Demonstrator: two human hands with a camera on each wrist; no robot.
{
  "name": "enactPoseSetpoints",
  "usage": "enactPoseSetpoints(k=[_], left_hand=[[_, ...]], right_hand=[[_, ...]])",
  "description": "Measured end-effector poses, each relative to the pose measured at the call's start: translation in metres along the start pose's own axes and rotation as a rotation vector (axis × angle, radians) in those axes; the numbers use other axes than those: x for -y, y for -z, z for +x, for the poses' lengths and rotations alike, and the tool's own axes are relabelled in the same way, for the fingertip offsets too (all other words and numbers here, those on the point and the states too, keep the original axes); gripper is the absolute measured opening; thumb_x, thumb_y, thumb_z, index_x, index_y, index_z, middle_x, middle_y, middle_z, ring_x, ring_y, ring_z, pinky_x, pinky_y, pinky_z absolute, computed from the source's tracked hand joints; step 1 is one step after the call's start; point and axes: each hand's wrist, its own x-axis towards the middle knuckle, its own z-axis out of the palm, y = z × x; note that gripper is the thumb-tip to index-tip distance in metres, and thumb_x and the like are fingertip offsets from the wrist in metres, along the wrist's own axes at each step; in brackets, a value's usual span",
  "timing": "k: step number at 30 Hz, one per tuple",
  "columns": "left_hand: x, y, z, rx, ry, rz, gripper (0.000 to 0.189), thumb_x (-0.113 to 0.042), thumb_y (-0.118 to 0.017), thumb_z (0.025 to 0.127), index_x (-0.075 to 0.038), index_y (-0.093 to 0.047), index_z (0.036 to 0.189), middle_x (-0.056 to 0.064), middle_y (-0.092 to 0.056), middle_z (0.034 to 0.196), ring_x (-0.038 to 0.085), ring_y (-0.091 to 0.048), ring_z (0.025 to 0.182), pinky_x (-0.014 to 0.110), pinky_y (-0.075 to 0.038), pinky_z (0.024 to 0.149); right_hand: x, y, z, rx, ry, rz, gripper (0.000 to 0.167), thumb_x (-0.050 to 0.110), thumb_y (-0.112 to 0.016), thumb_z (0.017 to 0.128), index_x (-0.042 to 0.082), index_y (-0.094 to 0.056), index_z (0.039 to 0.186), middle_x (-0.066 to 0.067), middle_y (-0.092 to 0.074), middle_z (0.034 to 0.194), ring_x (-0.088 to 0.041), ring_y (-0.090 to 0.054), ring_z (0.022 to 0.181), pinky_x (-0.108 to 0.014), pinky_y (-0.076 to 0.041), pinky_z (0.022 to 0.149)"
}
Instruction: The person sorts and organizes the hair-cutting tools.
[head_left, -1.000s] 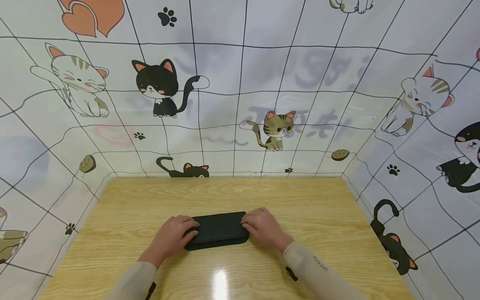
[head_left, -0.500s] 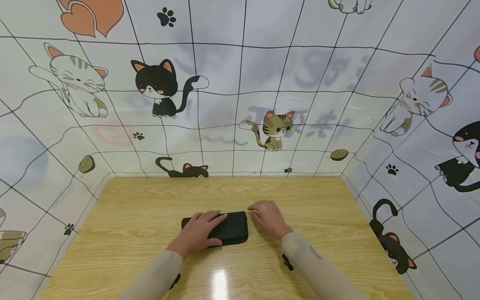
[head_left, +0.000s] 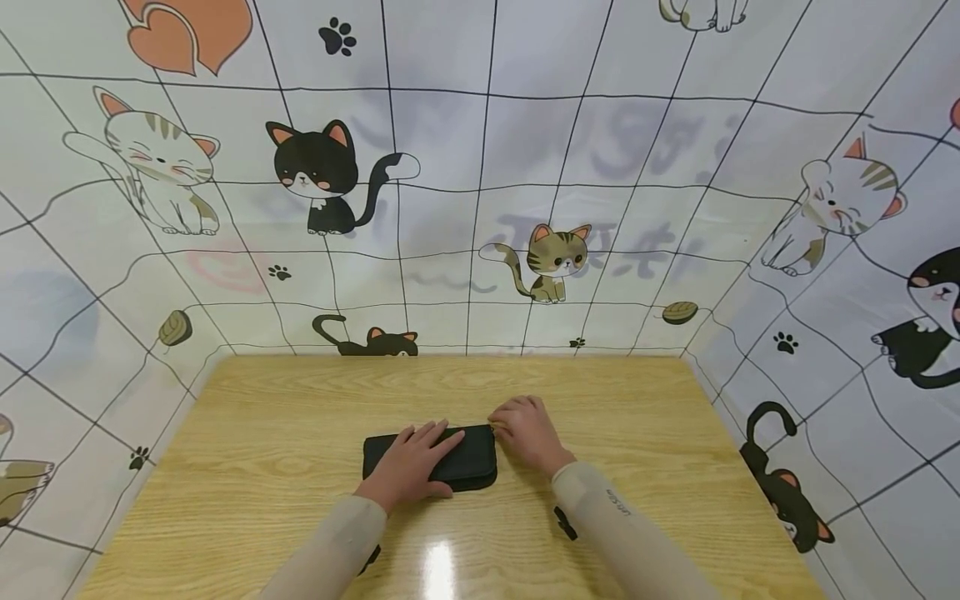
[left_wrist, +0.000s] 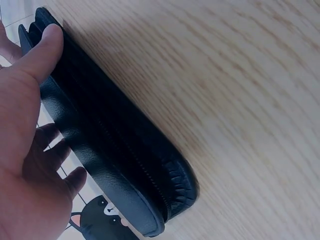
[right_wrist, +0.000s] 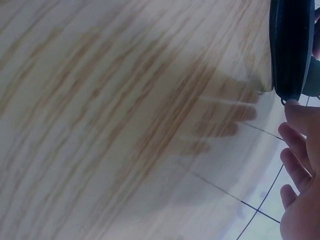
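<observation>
A black zip-around wallet lies flat on the table, its teeth and folded inner edge visible along the near side in the left wrist view. My left hand rests across its top with the fingers stretched out and spread. The left thumb lies against the wallet's zipped side. At the far right corner, my right hand pinches the small zipper pull between thumb and bent fingers. Most of the pull is hidden by the fingertips.
The light wood table meets a back wall and side walls covered in cat-print sheeting. A bright light reflection shows on the near part of the tabletop.
My left hand has moved right, from the wallet's left end onto its top. My right hand has come off the right end and now pinches the zipper pull at the far corner.
</observation>
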Motion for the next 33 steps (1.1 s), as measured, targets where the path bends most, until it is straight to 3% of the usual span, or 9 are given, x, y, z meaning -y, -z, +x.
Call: enactPoseSetpoints(k=[23, 33], left_hand=[[0.002, 0.001, 0.000, -0.030, -0.011, -0.011, 0.084, -0.058, -0.068, 0.081, -0.029, -0.034, 0.153, 0.011, -0.038, 0.156, 0.029, -0.039, 0.142, 0.054, -0.035, 0.113], [0.001, -0.002, -0.001, -0.041, -0.007, 0.003, 0.084, -0.059, -0.067, 0.082, -0.029, -0.033, 0.153, 0.010, -0.038, 0.156, 0.030, -0.039, 0.142, 0.053, -0.034, 0.114]], right_hand=[[-0.001, -0.010, 0.012, 0.065, 0.013, 0.057, 0.020, 0.015, -0.067, 0.092, 0.022, -0.076, 0.108, 0.006, -0.075, 0.101, -0.020, -0.063, 0.101, -0.046, -0.040, 0.103], [-0.002, -0.014, 0.013, 0.048, 0.036, -0.021, 0.018, 0.018, -0.067, 0.092, 0.026, -0.077, 0.105, 0.007, -0.075, 0.094, -0.017, -0.062, 0.093, -0.044, -0.041, 0.101]])
